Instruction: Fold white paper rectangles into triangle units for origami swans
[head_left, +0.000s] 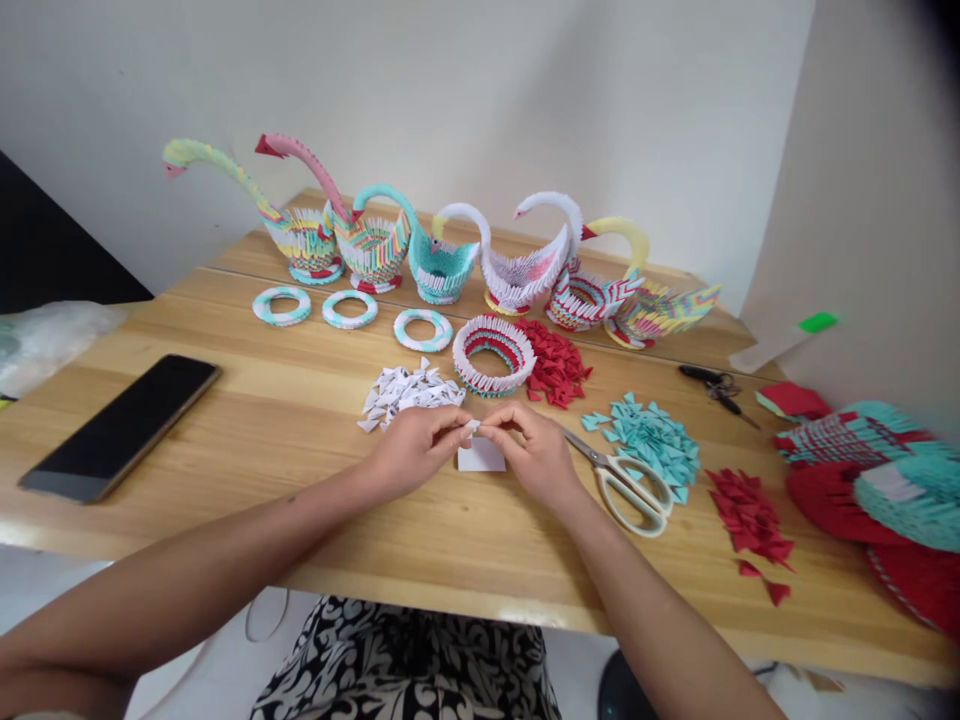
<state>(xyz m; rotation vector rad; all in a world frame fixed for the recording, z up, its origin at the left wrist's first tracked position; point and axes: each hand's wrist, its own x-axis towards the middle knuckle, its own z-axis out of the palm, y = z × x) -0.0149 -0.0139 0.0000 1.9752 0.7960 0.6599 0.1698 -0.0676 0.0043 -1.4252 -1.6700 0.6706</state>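
Over the middle of the desk (307, 420), nearer to its front edge than to its back edge, the left hand (420, 440) and the right hand (529, 445) met. Each was closed with thumb and fingers on one small white paper (473, 427), which was between them, above the wood. Its folds were too small to tell, but I judged this piece not yet complete. Just below it lay a white paper slip (481, 459), flat and apparently unfolded.

Beyond the left hand was a heap of white folded pieces (401, 393), already made but not joined. Behind the hands stood a round paper basket (493, 384), with several rows built and no neck on it, so it seemed only partly done. Red pieces (559, 365) lay against its right side.

Beside the right hand were scissors (598, 459), and then turquoise pieces (656, 440); a smaller red heap (750, 515) lay toward the right edge.

Farther out, three flat paper rings (349, 322) waited without bodies. Along the back edge stood six paper swans (444, 268), which looked finished. A phone (120, 428) rested near the front left corner.
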